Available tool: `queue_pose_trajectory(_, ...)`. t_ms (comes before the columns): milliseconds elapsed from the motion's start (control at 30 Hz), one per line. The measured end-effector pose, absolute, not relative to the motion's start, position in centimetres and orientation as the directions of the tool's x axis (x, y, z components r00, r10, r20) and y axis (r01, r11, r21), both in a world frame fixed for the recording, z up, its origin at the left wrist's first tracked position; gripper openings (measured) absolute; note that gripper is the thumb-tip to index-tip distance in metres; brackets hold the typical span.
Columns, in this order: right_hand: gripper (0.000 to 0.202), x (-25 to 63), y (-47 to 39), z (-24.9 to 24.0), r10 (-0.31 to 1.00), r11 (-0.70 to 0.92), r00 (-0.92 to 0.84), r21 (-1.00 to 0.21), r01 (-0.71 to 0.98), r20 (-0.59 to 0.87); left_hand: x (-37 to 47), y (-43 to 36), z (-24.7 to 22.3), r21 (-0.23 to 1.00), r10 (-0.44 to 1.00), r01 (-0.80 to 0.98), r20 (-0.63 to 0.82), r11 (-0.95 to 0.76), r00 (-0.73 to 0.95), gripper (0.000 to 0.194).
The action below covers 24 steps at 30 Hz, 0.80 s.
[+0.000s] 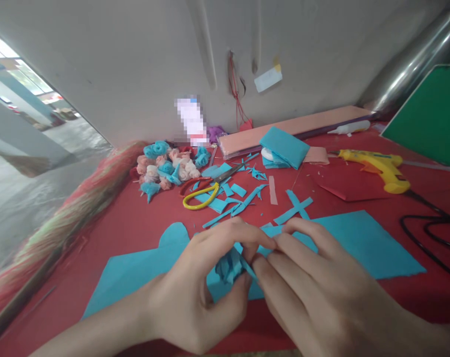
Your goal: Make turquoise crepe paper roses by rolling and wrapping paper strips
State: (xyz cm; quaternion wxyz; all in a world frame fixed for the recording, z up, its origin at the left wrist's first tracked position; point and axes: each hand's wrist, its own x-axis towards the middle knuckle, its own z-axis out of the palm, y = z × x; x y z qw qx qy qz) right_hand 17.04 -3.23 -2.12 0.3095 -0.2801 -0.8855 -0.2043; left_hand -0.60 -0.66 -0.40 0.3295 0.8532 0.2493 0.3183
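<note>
Between both hands, low in the head view, is a small crumpled blue paper flower [229, 267]. My left hand [204, 282] curls around it, thumb and fingers pinching its right side. My right hand [310, 277] has its fingers bent and closed at the flower's narrow right end; the fingertips partly hide what they grip. Beneath the hands lies a blue paper sheet [366, 243], spreading out to both sides on the red table [143, 230]. A rounded blue paper piece [175, 235] shows just left of my left hand.
Scissors [206, 193] lie among blue scraps [247, 198] beyond the hands. Paper flowers [169, 166] are heaped at the back left. Folded blue paper [284, 147], a yellow glue gun [377, 166] with a black cord [425, 243], and a green board [429, 116] are farther right.
</note>
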Motion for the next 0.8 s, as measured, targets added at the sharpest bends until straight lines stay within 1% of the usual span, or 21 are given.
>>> queue_pose_trajectory(133,0.035,17.1,-2.9,-2.1,0.394,0.774,-0.636,0.134,0.619,0.663,-0.5,-0.5,-0.4,0.637,0.583,0.228,0.427,-0.736,0.691,0.058)
queue_pose_trajectory(233,0.03,17.1,-2.6,-2.1,0.412,0.795,-0.628,0.077,0.602,0.66,-0.5,-0.5,-0.6,0.605,0.578,0.24,0.457,-0.759,0.677,0.059)
queue_pose_trajectory(267,0.029,17.1,-2.5,-2.1,0.433,0.804,-0.612,0.024,0.595,0.662,-0.4,-0.5,-0.7,0.607,0.589,0.248,0.462,-0.755,0.663,0.058)
queue_pose_trajectory(333,0.031,17.2,-2.3,-1.8,0.512,0.804,-0.569,-0.126,0.581,0.643,-0.3,-0.5,-0.7,0.626,0.619,0.261,0.463,-0.735,0.634,0.055)
queue_pose_trajectory(400,0.032,17.3,-2.2,-1.4,0.602,0.776,-0.536,-0.276,0.567,0.592,-0.2,-0.5,-0.8,0.654,0.656,0.279,0.445,-0.703,0.609,0.051)
queue_pose_trajectory(467,0.03,17.4,-2.1,-1.1,0.662,0.743,-0.528,-0.369,0.559,0.532,-0.1,-0.5,-0.8,0.681,0.692,0.303,0.416,-0.667,0.591,0.047)
queue_pose_trajectory(533,0.027,17.5,-1.9,-0.9,0.68,0.731,-0.536,-0.405,0.549,0.5,-0.1,-0.5,-0.9,0.702,0.726,0.33,0.383,-0.631,0.572,0.045)
queue_pose_trajectory(567,0.025,17.6,-1.8,-1.0,0.675,0.736,-0.545,-0.398,0.548,0.497,-0.1,-0.5,-1.0,0.714,0.739,0.339,0.364,-0.612,0.566,0.045)
queue_pose_trajectory(600,0.024,17.6,-1.6,-1.1,0.658,0.749,-0.555,-0.366,0.552,0.508,-0.2,-0.5,-1.1,0.729,0.753,0.346,0.345,-0.591,0.56,0.045)
queue_pose_trajectory(633,0.024,17.6,-1.5,-1.4,0.627,0.77,-0.57,-0.308,0.559,0.531,-0.2,-0.5,-1.3,0.747,0.766,0.348,0.323,-0.567,0.556,0.046)
queue_pose_trajectory(733,0.031,17.6,-1.0,-2.2,0.487,0.824,-0.654,-0.057,0.564,0.579,-0.2,-0.4,-1.5,0.805,0.799,0.324,0.28,-0.497,0.532,0.052)
queue_pose_trajectory(767,0.032,17.6,-0.9,-2.4,0.461,0.828,-0.673,-0.007,0.561,0.578,-0.2,-0.4,-1.5,0.825,0.807,0.303,0.275,-0.478,0.523,0.055)
queue_pose_trajectory(800,0.033,17.7,-0.7,-2.4,0.46,0.828,-0.678,0.0,0.561,0.574,-0.2,-0.4,-1.5,0.843,0.808,0.277,0.269,-0.461,0.524,0.058)
